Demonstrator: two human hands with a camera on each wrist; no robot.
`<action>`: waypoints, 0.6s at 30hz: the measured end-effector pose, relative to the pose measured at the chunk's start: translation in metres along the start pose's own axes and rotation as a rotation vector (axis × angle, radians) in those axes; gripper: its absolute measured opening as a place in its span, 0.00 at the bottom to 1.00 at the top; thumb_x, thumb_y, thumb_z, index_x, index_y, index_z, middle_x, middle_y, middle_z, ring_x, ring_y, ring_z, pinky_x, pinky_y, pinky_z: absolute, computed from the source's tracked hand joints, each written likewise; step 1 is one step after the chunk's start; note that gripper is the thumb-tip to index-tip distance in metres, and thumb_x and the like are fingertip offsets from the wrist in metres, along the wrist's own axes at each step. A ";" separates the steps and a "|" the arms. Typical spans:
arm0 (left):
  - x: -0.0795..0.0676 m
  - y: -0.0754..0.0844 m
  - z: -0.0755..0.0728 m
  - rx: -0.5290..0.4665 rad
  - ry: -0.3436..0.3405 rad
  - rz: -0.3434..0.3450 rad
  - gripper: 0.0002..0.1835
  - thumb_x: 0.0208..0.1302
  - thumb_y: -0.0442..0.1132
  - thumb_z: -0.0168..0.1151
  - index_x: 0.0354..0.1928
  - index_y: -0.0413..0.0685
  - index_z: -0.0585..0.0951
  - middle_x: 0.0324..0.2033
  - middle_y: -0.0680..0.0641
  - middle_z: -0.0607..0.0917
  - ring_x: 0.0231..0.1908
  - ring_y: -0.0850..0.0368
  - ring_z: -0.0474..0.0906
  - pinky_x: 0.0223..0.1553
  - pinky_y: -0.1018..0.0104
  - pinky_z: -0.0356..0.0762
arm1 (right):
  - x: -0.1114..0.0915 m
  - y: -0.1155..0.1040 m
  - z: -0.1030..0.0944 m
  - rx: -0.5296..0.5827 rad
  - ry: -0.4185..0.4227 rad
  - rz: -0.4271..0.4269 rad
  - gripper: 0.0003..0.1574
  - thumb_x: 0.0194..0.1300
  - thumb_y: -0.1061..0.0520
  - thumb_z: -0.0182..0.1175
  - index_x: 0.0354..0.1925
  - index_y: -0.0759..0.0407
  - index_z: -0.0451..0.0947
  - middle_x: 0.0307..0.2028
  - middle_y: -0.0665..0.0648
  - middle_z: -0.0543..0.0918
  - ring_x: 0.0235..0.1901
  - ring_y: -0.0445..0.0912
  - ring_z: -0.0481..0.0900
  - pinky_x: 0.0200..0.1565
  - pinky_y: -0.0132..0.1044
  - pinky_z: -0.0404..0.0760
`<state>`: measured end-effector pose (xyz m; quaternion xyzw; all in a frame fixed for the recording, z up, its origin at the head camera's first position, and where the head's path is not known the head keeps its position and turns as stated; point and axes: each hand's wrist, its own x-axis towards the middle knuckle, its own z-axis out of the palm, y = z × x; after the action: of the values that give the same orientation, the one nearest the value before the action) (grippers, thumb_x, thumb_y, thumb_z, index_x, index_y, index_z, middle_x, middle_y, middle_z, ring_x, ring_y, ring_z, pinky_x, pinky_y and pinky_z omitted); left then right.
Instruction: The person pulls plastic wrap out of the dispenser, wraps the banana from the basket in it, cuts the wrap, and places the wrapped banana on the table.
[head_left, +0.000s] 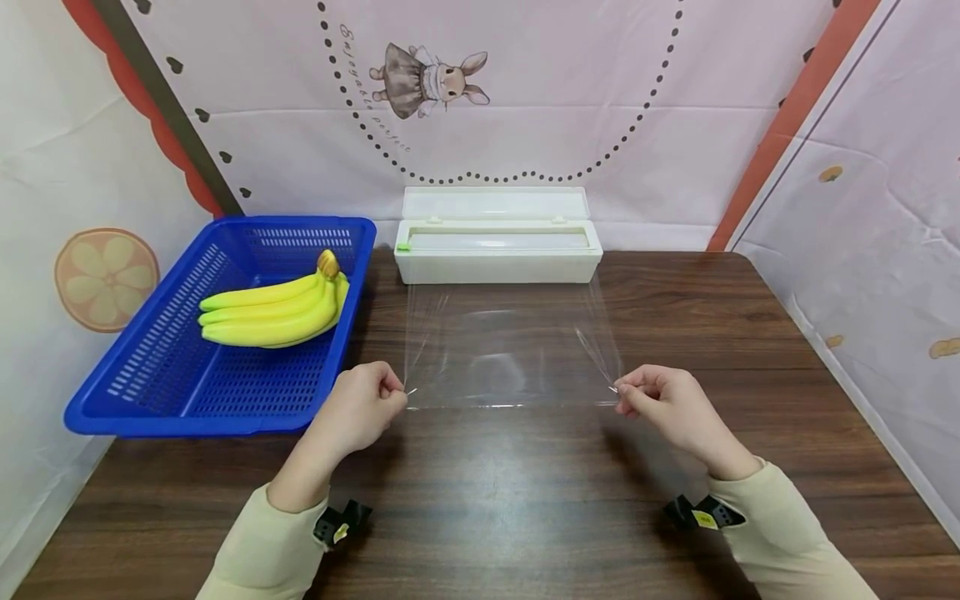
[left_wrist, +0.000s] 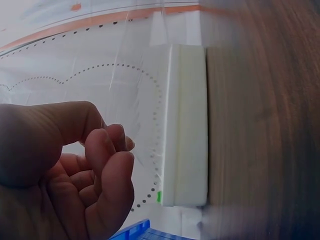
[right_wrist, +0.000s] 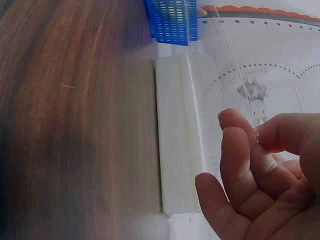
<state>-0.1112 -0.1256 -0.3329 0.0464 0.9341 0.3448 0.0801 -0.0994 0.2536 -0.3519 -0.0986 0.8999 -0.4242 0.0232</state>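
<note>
A clear sheet of plastic wrap [head_left: 502, 358] stretches from the white wrap dispenser box [head_left: 498, 267] toward the front of the table. My left hand [head_left: 365, 406] pinches its near left corner between thumb and fingers. At the near right corner, my right hand [head_left: 667, 408] pinches the wrap the same way. Between the two hands the front edge runs nearly straight, with creases rising along both sides. The box's lid [head_left: 495, 202] stands raised at the back, and a small green piece [head_left: 403, 247] sits at its left end.
To the left stands a blue plastic basket [head_left: 180, 425] with a bunch of yellow bananas [head_left: 273, 312] in it. The dark wooden table [head_left: 487, 517] meets a printed cloth backdrop [head_left: 562, 100] behind the box and at the sides.
</note>
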 end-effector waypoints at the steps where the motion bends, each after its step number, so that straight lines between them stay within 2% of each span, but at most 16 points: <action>1: 0.000 0.000 0.000 0.005 -0.007 -0.003 0.03 0.59 0.33 0.56 0.30 0.41 0.78 0.14 0.49 0.76 0.15 0.58 0.70 0.17 0.66 0.68 | 0.000 0.000 0.001 -0.009 -0.001 -0.001 0.08 0.65 0.61 0.58 0.38 0.65 0.80 0.25 0.53 0.85 0.26 0.41 0.83 0.33 0.29 0.80; 9: 0.004 -0.006 0.006 0.081 -0.035 0.019 0.03 0.57 0.33 0.57 0.28 0.41 0.77 0.15 0.50 0.75 0.16 0.59 0.69 0.19 0.67 0.68 | 0.000 0.001 0.008 -0.136 -0.004 -0.026 0.06 0.65 0.61 0.58 0.32 0.61 0.80 0.20 0.49 0.82 0.22 0.37 0.77 0.27 0.29 0.74; 18: 0.005 -0.008 0.011 0.159 -0.064 0.014 0.03 0.55 0.32 0.56 0.26 0.43 0.76 0.17 0.50 0.74 0.18 0.58 0.69 0.20 0.68 0.67 | 0.000 0.002 0.012 -0.269 -0.064 -0.061 0.07 0.65 0.61 0.56 0.31 0.58 0.79 0.19 0.46 0.80 0.20 0.33 0.72 0.26 0.29 0.72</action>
<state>-0.1142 -0.1240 -0.3472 0.0701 0.9552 0.2683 0.1037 -0.0982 0.2451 -0.3610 -0.1417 0.9440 -0.2969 0.0254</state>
